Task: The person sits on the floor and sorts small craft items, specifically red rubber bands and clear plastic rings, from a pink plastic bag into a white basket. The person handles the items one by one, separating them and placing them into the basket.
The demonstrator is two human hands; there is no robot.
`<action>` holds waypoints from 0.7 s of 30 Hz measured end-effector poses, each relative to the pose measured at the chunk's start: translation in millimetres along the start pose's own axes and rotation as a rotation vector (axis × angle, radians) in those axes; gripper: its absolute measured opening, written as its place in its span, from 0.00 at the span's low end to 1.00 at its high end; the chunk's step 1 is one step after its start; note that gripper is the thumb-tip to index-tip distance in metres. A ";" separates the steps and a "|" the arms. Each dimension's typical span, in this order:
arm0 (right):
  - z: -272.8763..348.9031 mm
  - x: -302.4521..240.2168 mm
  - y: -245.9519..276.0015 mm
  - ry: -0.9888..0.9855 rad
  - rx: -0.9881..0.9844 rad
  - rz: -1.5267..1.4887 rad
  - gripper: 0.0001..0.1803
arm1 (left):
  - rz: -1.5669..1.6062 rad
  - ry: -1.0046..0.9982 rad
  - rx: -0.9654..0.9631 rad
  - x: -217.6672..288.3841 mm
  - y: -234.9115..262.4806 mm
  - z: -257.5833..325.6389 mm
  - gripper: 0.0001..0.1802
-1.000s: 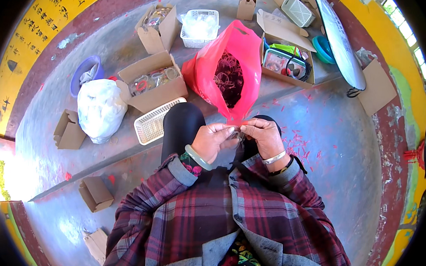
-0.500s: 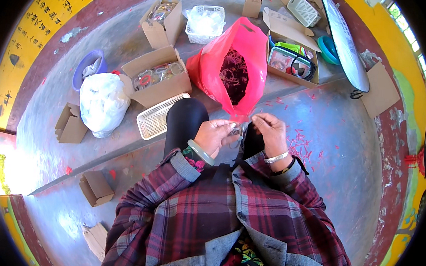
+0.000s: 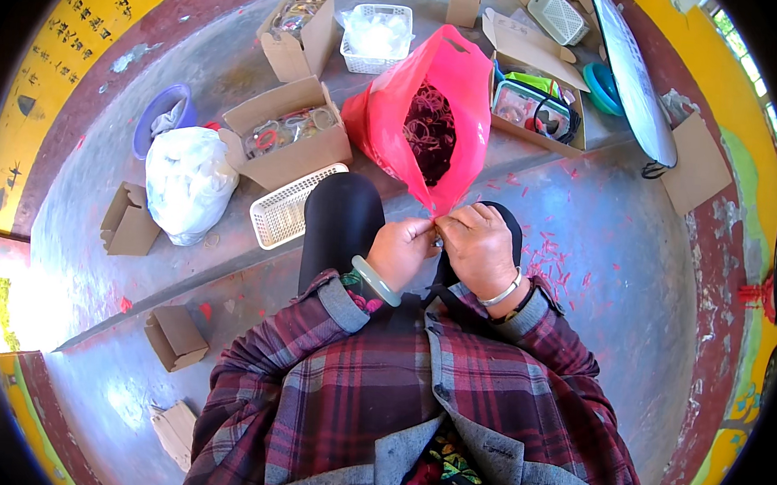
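Both hands are brought together above the knees of a seated person in a plaid jacket. The left hand (image 3: 401, 252), a pale green bangle (image 3: 376, 281) on its wrist, is curled with knuckles up; the right hand (image 3: 478, 247), ringed by a thin silver bracelet (image 3: 502, 294), is bent inward to meet it. The fingertips of both are pinched narrowly on a small item (image 3: 437, 240) between them, too tiny to be identified.

Just beyond the fingertips a pink plastic bag (image 3: 466, 106) is stood open, its long axis run away from the person, its mouth turned up and its lower corner pointed down at the hands, nearly touching them. Dark red rings (image 3: 429, 130) are seen heaped inside.

To the left, a white mesh basket (image 3: 286, 211) is laid beside the left knee, with an open cardboard box (image 3: 289, 136) of small goods, a knotted white bag (image 3: 188, 179) and a blue bowl (image 3: 162, 116) behind it. Bare concrete floor (image 3: 615, 281), flecked with pink scraps, is left open to the right of the hands, as far as a flat cardboard sheet (image 3: 696, 166).
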State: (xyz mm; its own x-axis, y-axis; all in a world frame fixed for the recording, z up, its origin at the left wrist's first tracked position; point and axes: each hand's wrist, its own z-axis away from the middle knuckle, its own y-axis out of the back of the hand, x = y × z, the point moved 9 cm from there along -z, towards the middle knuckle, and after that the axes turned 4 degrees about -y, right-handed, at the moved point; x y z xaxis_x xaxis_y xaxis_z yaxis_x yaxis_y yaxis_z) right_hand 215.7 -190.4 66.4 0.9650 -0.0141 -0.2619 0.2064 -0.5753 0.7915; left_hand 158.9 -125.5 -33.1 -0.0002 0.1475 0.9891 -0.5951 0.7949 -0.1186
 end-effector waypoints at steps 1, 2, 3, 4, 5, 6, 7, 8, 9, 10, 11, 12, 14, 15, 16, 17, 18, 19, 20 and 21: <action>-0.1 -1.8 -0.1 0.013 -0.010 0.021 0.06 | -0.092 -0.035 -0.008 1.1 0.3 -0.1 0.11; -0.2 -3.8 -0.2 0.025 -0.020 0.043 0.06 | -0.176 -0.038 -0.033 0.6 -0.9 -0.3 0.11; -0.2 -5.7 -1.7 0.029 -0.047 0.067 0.05 | -0.260 -0.041 -0.058 0.2 -1.9 -0.7 0.11; 0.1 -8.1 -3.3 0.032 -0.074 0.090 0.04 | -0.344 -0.045 -0.083 -0.1 -3.2 -0.7 0.11; 0.4 -9.5 -5.7 0.036 -0.101 0.114 0.04 | -0.449 -0.096 -0.084 5.6 -3.7 -0.2 0.11; 0.3 -8.9 -3.8 0.024 -0.068 0.084 0.04 | -0.554 -0.148 -0.085 13.0 -5.0 1.0 0.11; 0.6 -7.8 -2.6 0.011 -0.035 0.056 0.04 | -0.659 -0.201 -0.086 19.1 -6.8 2.0 0.11; 1.1 -6.1 -1.1 -0.001 -0.001 0.027 0.04 | -0.633 -0.212 -0.082 20.4 -7.2 2.4 0.11; 1.6 -1.5 0.4 -0.031 0.025 -0.026 0.04 | -0.606 -0.222 -0.078 21.4 -7.9 2.9 0.11; 1.8 3.8 1.8 -0.061 0.051 -0.081 0.04 | -0.580 -0.232 -0.072 22.5 -8.0 3.6 0.11; 2.0 8.3 3.7 -0.090 0.077 -0.136 0.04 | -0.527 -0.211 -0.059 19.9 -6.6 3.3 0.11; 1.7 12.9 5.9 -0.137 0.095 -0.191 0.05 | -0.473 -0.190 -0.046 16.2 -5.4 2.7 0.11; 1.7 22.2 11.2 -0.231 0.131 -0.302 0.05 | -0.372 -0.153 -0.023 12.4 -3.1 1.7 0.11; 5.0 30.7 6.8 -0.297 0.100 -0.347 0.05 | -0.324 -0.136 -0.014 11.3 -1.8 0.9 0.11; 7.5 35.8 5.0 -0.351 0.092 -0.392 0.04 | -0.274 -0.119 -0.006 9.8 -1.0 0.4 0.11; 10.4 40.3 3.1 -0.404 0.084 -0.436 0.04 | -0.187 -0.075 -0.013 6.0 -1.7 0.4 0.11; 13.4 45.0 0.9 -0.458 0.075 -0.480 0.03 | -0.101 -0.030 -0.020 2.6 -2.7 0.6 0.11; 16.8 52.3 -2.8 -0.520 0.060 -0.556 0.03 | -0.013 0.014 -0.027 -0.8 -3.6 1.1 0.11; 21.1 61.9 -6.7 -0.582 0.044 -0.631 0.02 | 0.026 0.061 -0.055 -4.7 -4.6 1.1 0.12; 26.5 71.2 -11.0 -0.645 0.029 -0.707 0.02 | 0.065 0.109 -0.082 -8.5 -4.5 0.9 0.12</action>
State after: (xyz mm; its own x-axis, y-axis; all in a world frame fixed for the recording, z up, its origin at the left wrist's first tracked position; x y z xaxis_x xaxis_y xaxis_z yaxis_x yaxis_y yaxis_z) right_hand 277.9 -206.7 24.4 0.3417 -0.0984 -0.9346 0.6950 -0.6430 0.3218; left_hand 160.8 -130.8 -40.9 0.0532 0.2600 0.9641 -0.5288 0.8263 -0.1937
